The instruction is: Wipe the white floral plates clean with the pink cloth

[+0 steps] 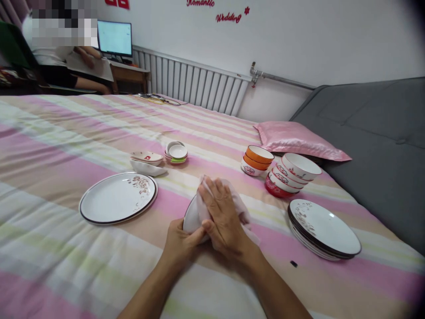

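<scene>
My left hand point(182, 243) grips the near edge of a white plate point(191, 217) that stands tilted on its rim above the striped bed cover. My right hand point(223, 217) lies over the plate's face, its fingers pressing a pale pink cloth point(244, 212) against it. Most of the plate is hidden behind the cloth and my right hand. Both hands are at the middle of the bed, close to me.
A single white floral plate point(117, 197) lies at the left. Small saucers point(146, 157) and small dishes point(176, 153) lie behind it. Stacked bowls point(257, 159), point(292, 175) and a plate stack point(323, 228) stand right. A pink pillow point(295, 139), grey headboard point(375, 141) and a seated person point(66, 62) are beyond.
</scene>
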The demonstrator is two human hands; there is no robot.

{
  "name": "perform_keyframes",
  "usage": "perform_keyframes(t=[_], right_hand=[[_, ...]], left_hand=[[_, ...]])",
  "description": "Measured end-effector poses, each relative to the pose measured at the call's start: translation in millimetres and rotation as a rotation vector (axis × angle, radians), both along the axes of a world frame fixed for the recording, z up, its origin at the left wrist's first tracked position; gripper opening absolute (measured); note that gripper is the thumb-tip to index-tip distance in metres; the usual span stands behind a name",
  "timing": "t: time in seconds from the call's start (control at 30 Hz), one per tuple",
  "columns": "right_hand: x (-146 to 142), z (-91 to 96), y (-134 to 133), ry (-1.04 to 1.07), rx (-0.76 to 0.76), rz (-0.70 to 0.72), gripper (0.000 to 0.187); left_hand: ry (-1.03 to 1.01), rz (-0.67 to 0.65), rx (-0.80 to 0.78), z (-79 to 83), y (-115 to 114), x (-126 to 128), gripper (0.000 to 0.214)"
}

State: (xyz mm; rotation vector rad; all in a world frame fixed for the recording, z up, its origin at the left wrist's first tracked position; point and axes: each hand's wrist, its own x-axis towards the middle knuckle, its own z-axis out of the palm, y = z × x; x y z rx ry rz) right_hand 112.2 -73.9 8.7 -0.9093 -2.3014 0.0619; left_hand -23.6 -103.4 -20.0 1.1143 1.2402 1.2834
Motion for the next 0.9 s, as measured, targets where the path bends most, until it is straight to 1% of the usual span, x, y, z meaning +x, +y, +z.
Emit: perform_keyframes(t=[0.1,0.17,0.3,0.47,0.57,0.73,0.8,0.9], right_hand=[[-5.1,-2.4,-1.4,-0.077,-0.009,0.071,0.059],[-7.0,-3.3,-1.6,-0.099,0.007,0.071,0.060],[-7.2,-4.3,-0.7,-0.079,0.032,0.005,0.059],[-2.6,-5.2,2.0,0.078,-0.022,-0.074,0.055],[0.7,-8.2,5.1,0.215,-0.123,-0.108,0.053],[4.3,-19.2,15.8,0.507,-0.367,-0.142,0.051],[6.0,-25.4,22.8,0.647,-0.473,-0.163,0.054],[9.0,-34.8,33.2,0.814,-0.636,-0.233,0.065]], left_hand=[[0.006,0.045,0.029,-1.0,1.6,-3.7,0.026],[0.002,0.043,0.055,-1.4,2.1,-4.9,0.023],[0.015,0.012,0.088,-0.7,1.1,-2.5,0.025],[0.056,-0.041,0.075,1.3,-1.3,1.6,0.025],[0.059,-0.053,0.065,2.1,-1.1,1.6,0.027],[0.092,-0.042,0.034,0.4,-0.6,0.4,0.033],[0.106,-0.037,0.023,-1.2,-1.0,0.0,0.035],[0.124,-0.032,0.036,-3.6,-1.0,-0.2,0.036]])
